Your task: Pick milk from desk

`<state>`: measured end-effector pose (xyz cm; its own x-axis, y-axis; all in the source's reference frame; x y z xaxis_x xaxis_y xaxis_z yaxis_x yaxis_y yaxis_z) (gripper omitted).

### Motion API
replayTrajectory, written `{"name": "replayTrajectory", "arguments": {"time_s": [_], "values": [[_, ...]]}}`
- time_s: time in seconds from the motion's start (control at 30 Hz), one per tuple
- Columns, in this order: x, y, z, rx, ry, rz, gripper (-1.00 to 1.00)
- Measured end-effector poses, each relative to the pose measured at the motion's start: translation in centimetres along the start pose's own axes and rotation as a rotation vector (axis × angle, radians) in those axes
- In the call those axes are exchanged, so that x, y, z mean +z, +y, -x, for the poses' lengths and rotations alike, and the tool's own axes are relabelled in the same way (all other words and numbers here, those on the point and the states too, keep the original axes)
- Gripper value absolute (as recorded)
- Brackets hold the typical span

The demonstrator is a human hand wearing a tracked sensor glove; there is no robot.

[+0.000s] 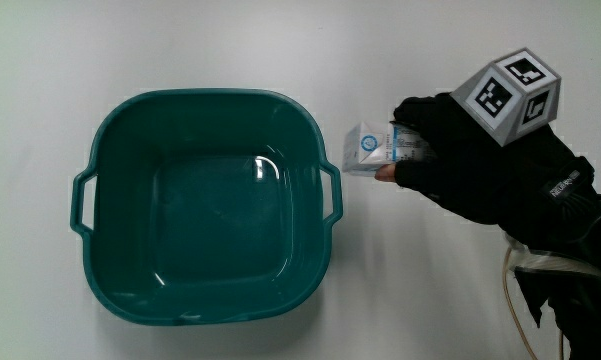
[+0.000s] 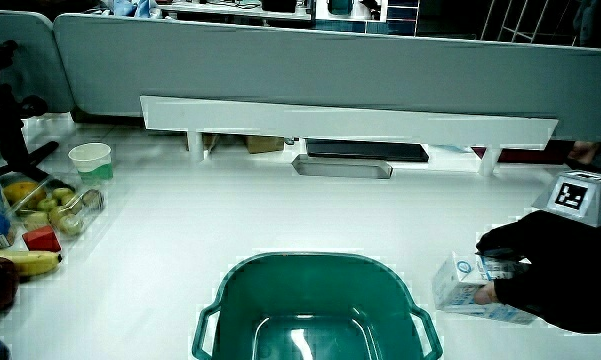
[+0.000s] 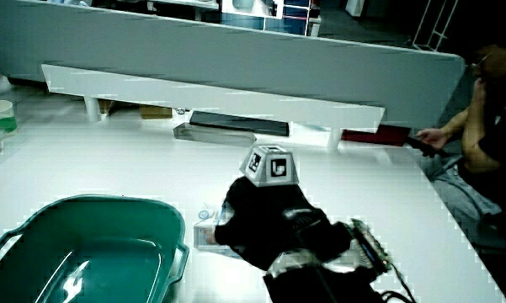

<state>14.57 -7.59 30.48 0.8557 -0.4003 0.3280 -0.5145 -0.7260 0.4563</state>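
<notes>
A small white and blue milk carton point(image 1: 372, 149) lies on its side on the white table, just beside the handle of the teal basin point(image 1: 110, 150). The hand point(image 1: 450, 150) in its black glove is wrapped around the carton, fingers curled over one end. In a side view the carton point(image 2: 462, 285) pokes out from under the glove point(image 2: 540, 275), resting on the table. In a side view the glove point(image 3: 261, 219) covers most of the carton point(image 3: 205, 229).
The teal basin point(image 2: 380, 275) holds nothing but some glare. A green cup point(image 2: 90, 160), a bag of fruit point(image 2: 50, 205), a banana point(image 2: 25, 262) and a red block point(image 2: 42, 239) sit at the table's edge. A low white shelf point(image 2: 350, 120) stands before the partition.
</notes>
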Motion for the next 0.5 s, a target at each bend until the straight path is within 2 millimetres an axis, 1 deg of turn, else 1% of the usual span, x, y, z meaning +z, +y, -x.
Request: {"name": "replayTrajectory", "arguments": {"time_s": [0.1,0.27,0.33,0.4,0.47,0.5], "values": [[0.5,0.0,1.0,0.019,-0.018,-0.011,1.0],[1.0,0.0,1.9,0.041,-0.014,-0.019,1.0],[0.7,0.4,1.8,0.051,-0.013,-0.024,1.0],[1.1,0.4,2.6,0.061,-0.019,-0.027,1.0],[1.2,0.6,3.0,0.076,0.0,-0.029,1.0],[1.1,0.9,3.2,0.129,0.086,0.021,1.0]]}}
